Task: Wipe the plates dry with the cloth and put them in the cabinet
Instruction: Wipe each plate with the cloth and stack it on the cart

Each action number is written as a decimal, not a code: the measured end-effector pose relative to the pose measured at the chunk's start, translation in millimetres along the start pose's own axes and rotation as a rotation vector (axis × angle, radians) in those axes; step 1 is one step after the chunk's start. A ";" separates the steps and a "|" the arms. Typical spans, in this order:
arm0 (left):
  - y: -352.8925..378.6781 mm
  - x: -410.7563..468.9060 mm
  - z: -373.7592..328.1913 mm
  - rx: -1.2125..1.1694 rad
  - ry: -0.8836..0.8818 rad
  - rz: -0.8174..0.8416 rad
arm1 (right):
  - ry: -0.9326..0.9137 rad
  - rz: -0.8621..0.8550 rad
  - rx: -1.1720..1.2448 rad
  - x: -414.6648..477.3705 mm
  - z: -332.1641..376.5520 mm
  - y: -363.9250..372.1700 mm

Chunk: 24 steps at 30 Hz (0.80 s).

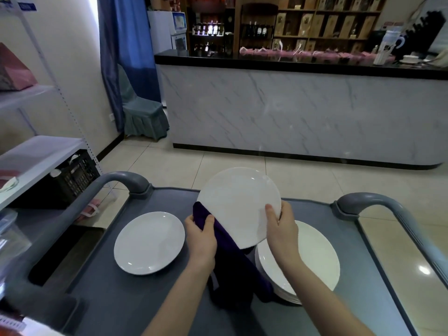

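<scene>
A white plate (238, 204) is held tilted above the grey cart top (135, 297). My right hand (282, 229) pinches its right rim, thumb on the face. My left hand (201, 235) grips a dark purple cloth (232, 253) against the plate's lower left edge; the cloth hangs down to the cart. A single white plate (149, 242) lies flat on the cart to the left. A stack of white plates (312, 258) sits on the right, partly hidden behind my right hand and the cloth.
The cart has curved grey handles at the far left (121, 180) and far right (363, 202). White shelving with a black crate (75, 178) stands on the left. A marble-fronted counter (303, 112) crosses the room ahead, with tiled floor between.
</scene>
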<state>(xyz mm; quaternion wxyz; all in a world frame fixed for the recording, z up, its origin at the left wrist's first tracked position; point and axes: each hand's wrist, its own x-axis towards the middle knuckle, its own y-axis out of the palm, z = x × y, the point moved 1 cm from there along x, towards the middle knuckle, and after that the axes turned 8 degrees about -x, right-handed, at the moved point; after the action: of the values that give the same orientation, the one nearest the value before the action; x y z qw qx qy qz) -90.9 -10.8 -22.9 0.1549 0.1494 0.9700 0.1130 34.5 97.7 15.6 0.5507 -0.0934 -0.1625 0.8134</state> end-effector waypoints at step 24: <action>-23.9 37.8 -31.8 0.063 -0.032 0.016 | -1.175 0.176 -0.759 0.0 6.5 -15.9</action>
<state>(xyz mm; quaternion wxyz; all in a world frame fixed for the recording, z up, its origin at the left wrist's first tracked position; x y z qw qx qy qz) -141.8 -26.2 -9.9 0.1646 0.1635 0.9693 0.0814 46.2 102.1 27.5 0.2331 0.1630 -0.6972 0.6580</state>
